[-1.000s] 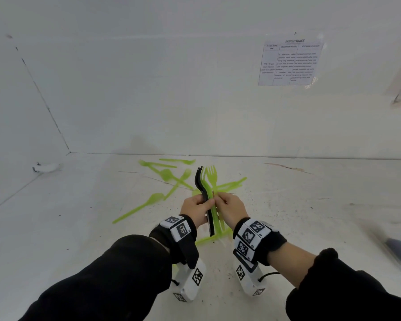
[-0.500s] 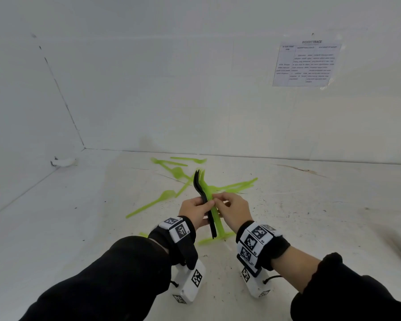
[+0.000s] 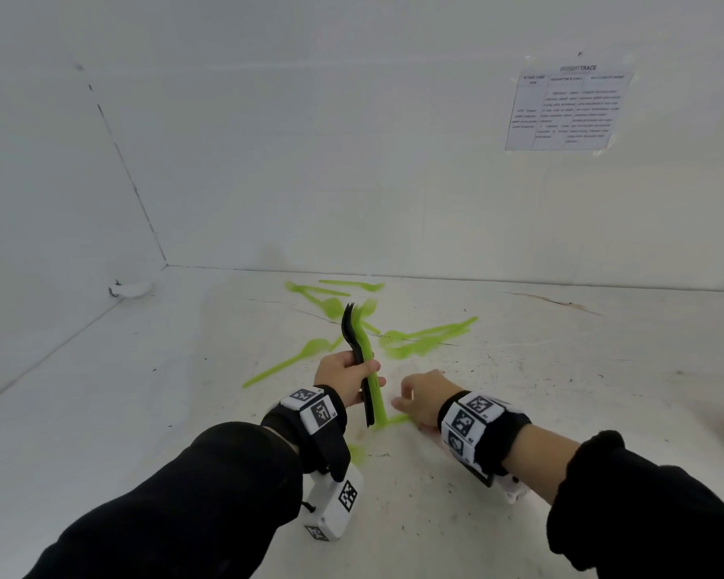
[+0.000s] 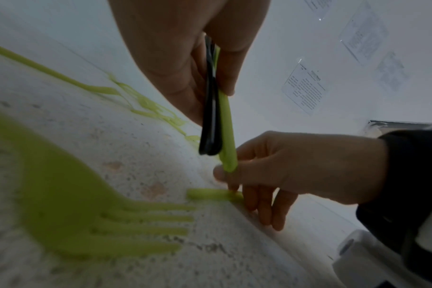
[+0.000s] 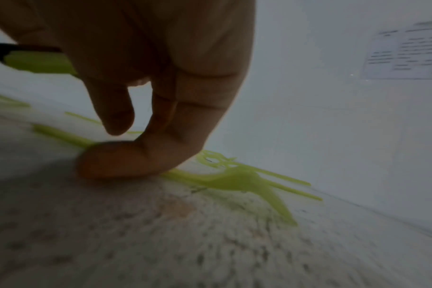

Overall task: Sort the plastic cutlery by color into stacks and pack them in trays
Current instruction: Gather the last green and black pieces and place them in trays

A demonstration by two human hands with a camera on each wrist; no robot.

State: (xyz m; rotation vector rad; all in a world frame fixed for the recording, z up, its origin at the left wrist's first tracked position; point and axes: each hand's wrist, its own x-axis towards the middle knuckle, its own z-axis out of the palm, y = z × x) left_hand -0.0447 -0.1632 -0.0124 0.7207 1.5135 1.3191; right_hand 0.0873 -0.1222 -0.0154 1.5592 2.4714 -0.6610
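Note:
My left hand (image 3: 343, 378) grips an upright bundle above the table: black forks (image 3: 352, 332) with a green piece (image 3: 372, 369) against their right side. In the left wrist view the black handles (image 4: 211, 117) and the green handle (image 4: 226, 126) stick out below that hand (image 4: 185, 68). My right hand (image 3: 419, 399) is down on the table just right of the bundle. One fingertip (image 5: 111, 161) presses on the handle of a green fork (image 5: 234, 179) lying flat. Another digit hangs apart above it, so I see no pinch. That handle's end (image 4: 210, 194) pokes out left of the fingers.
Several loose green spoons and forks (image 3: 427, 332) lie scattered on the white table (image 3: 143, 411) beyond my hands. One green fork (image 4: 74, 194) lies under my left wrist. White walls close the back and left. A printed sheet (image 3: 565, 106) hangs on the back wall.
My right hand has left the bundle and dropped right and down onto the green fork on the table. The left hand still holds the bundle upright.

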